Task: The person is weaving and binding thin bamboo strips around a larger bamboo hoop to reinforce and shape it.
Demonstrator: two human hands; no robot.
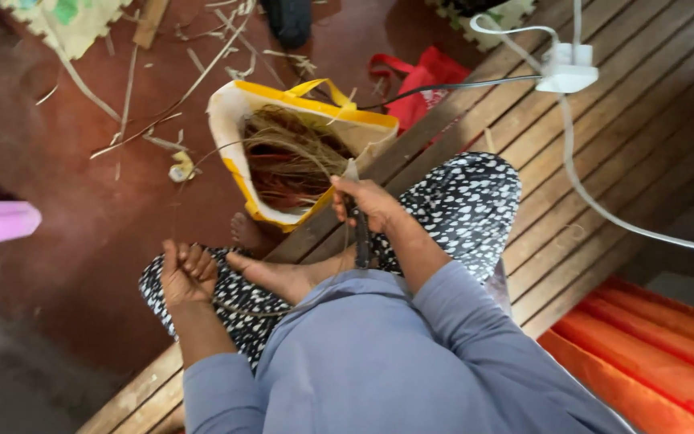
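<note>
My right hand [367, 201] is closed around a dark-handled knife [361, 233] whose handle points down toward my lap, and it pinches a thin fibre strand [283, 145] that loops up over an open bag. My left hand [188, 273] rests on my knee, fingers curled on the other end of the thin strand [238, 308], which runs across my lap. My bare foot [279, 277] lies between the two hands. The white bag with yellow trim [234, 120] stands on the floor in front of me, full of brown dried fibres [291, 165].
I sit on a wooden slatted platform [604, 128]. A white power adapter [568, 72] with white and black cables lies on it. A red bag [423, 76] sits behind the fibre bag. Loose strips litter the red floor [66, 161]. An orange mat [652, 354] lies at right.
</note>
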